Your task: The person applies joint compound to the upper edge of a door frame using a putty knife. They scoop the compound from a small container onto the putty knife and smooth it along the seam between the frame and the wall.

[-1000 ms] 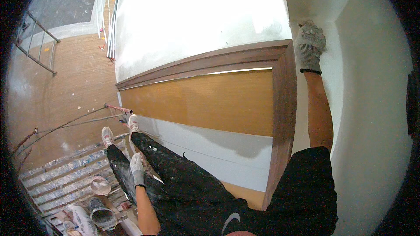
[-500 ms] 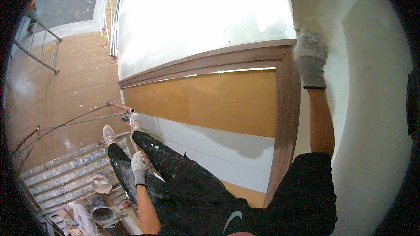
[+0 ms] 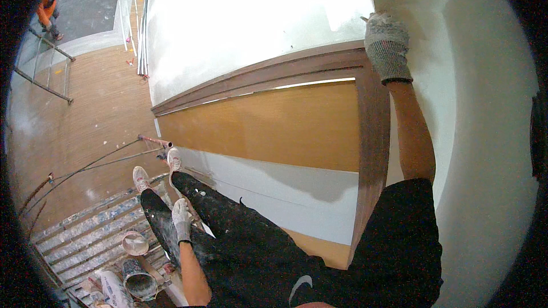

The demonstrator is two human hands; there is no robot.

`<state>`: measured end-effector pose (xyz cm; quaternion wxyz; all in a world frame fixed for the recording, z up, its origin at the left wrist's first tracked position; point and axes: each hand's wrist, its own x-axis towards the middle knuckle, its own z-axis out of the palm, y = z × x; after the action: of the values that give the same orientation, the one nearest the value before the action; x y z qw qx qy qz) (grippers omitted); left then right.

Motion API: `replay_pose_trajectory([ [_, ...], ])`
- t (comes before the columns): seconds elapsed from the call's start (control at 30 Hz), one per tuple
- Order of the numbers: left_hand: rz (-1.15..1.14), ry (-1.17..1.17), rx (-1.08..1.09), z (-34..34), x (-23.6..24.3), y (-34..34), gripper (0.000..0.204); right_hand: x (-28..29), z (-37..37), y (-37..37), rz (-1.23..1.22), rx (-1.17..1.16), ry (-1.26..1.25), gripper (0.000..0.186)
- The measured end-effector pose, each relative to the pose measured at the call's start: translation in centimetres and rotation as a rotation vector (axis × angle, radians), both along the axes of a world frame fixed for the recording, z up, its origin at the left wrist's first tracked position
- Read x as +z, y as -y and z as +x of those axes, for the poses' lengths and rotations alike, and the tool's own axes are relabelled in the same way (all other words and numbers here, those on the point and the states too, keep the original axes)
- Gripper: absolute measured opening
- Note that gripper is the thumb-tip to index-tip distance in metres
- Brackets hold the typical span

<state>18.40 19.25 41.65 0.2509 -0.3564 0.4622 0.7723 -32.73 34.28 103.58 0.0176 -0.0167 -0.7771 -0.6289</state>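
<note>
My right hand (image 3: 387,40), in a grey knitted glove, is raised against the pale wall (image 3: 422,154) at the corner of a brown wooden frame (image 3: 374,137). Its fingers are closed, and a thin tip (image 3: 364,19) pokes out on their left; the rest of what it holds is hidden. Down by my thigh, my left hand (image 3: 181,217), gloved too, is curled round a flat tool (image 3: 207,229) with a pale, pointed end. That tool lies nearly edge-on against my dark, paint-spotted trousers, so its kind does not show.
I stand on a slatted, paint-stained platform (image 3: 80,225) with a white bucket (image 3: 135,243), a dark bucket (image 3: 138,285) and a white bag (image 3: 114,291). Scaffold tubes (image 3: 94,165) edge it above the brown floor (image 3: 103,120). Far left, a person in orange (image 3: 48,8) stands beyond a metal frame (image 3: 43,82).
My right hand has shifted up and left to the frame's corner, and a thin tip now shows beside it. My left hand has barely moved. The person in orange has come further into view.
</note>
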Motion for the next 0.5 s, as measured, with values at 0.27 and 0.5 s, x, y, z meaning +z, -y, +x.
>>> replay_pose_trajectory([
  [0.27,0.054,-0.021,0.120,1.2,-2.4,0.1,0.029,2.1,5.2,-1.1,-0.149,0.549,0.171,0.029],
  [0.5,0.019,-0.034,0.022,0.7,-1.6,0.5,0.027,6.2,1.5,-4.4,-0.366,0.600,0.400,0.034],
])
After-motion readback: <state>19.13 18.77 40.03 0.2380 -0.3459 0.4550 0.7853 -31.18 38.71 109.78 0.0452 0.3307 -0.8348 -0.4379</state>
